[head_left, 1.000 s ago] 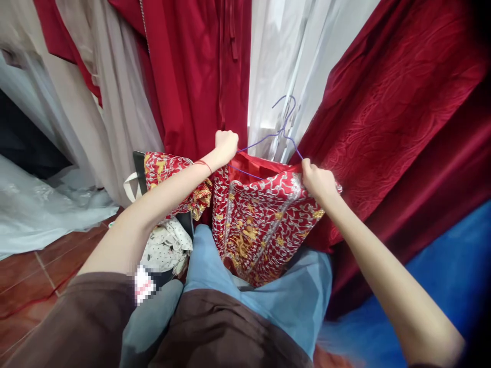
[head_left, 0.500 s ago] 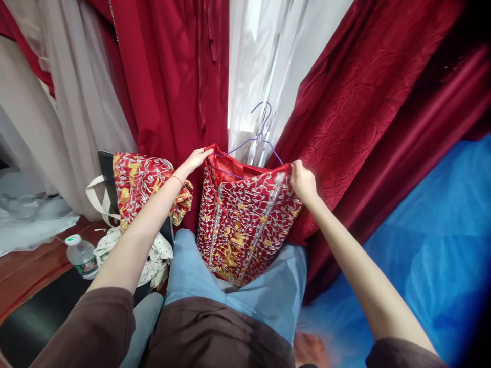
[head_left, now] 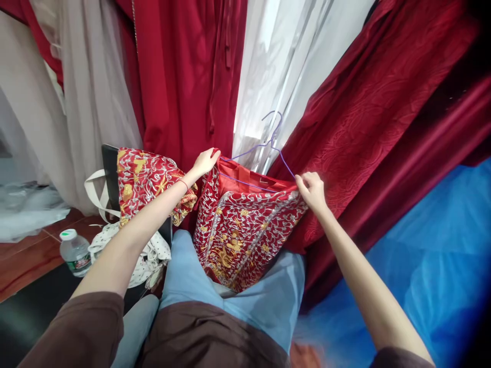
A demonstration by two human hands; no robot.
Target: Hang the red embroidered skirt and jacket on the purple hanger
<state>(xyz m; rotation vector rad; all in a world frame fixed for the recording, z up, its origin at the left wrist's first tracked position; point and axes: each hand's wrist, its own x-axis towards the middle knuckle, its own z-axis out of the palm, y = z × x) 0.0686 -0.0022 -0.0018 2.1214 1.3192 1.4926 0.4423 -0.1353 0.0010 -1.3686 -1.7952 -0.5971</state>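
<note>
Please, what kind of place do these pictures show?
Probably a dress shop or costume storeroom. Long red gowns and pale gowns hang close together, and both hands, left hand and right hand, hold an embroidered red garment on a wire hanger.

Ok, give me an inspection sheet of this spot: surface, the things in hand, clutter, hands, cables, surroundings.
Surface: red-brown tiled floor at left; the embroidered garment hangs over the person's lap.
Things in hand: red embroidered garment with gold and silver pattern, on a purple wire hanger.
Clutter: water bottle, spotted cloth, second embroidered piece on a dark chair back.
Hands: left hand grips the garment's top left edge; right hand pinches its top right edge by the hanger.
Cables: nothing seen.
Surroundings: hanging dark red dresses, white gowns, blue sheeting at right.
</note>
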